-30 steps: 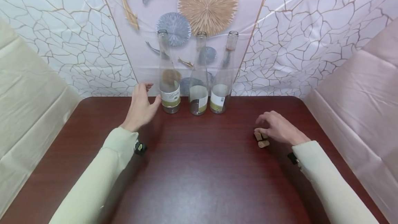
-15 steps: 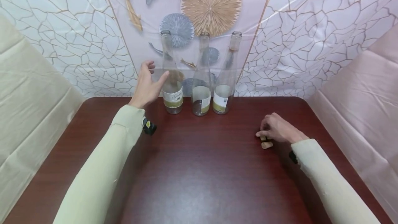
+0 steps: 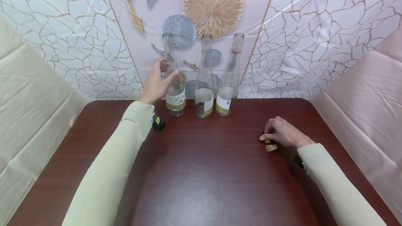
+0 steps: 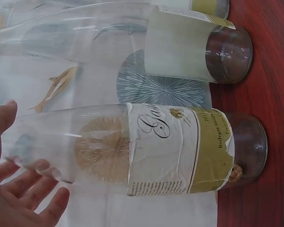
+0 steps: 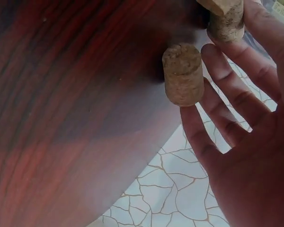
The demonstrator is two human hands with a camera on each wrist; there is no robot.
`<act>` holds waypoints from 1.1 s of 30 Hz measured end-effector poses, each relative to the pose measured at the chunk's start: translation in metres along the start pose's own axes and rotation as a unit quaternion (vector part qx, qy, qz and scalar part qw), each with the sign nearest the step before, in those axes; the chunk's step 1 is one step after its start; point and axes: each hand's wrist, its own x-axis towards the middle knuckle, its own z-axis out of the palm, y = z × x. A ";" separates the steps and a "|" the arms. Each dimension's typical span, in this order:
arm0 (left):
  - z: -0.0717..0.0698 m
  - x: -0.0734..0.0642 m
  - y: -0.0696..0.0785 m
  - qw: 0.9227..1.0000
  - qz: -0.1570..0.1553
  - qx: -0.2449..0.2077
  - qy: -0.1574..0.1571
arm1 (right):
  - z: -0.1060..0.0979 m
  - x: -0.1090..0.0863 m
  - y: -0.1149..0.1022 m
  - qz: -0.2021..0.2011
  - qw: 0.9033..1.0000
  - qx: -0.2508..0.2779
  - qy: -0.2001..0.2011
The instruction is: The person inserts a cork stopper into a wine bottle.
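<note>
My left hand (image 3: 158,84) is around the upper body of the left glass bottle (image 3: 176,102), thumb in front and fingers on the far side. In the left wrist view the thumb (image 4: 4,116) and fingers stand apart, with some fingers showing through the glass. At the right, my right hand (image 3: 282,132) is low over the corks; its thumb and index finger are at either side of a cork (image 5: 227,23) and pinch it. Another cork (image 5: 183,75) lies by the other fingers, and part of a third cork (image 5: 215,5) shows at the top edge.
A middle bottle (image 3: 203,104) and a right bottle (image 3: 223,104), both uncorked and labelled, stand in a row with the left one near the back edge of the dark red table (image 3: 201,163). A patterned cloth backdrop (image 3: 298,58) hangs just behind.
My left hand has risen from beside the left bottle's label and moved right, around its upper body. My right hand has stayed over the corks, its fingers drawing closer together.
</note>
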 end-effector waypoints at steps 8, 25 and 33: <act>0.005 0.004 0.003 1.000 -0.019 -0.004 -0.002 | 0.003 -0.002 -0.002 -0.006 1.000 -0.006 0.028; -0.001 -0.012 0.008 1.000 0.009 -0.015 -0.016 | 0.001 -0.010 -0.007 0.008 0.997 0.044 0.056; -0.004 -0.031 0.013 0.998 0.035 -0.020 -0.039 | 0.000 -0.015 -0.011 0.004 0.995 0.054 0.079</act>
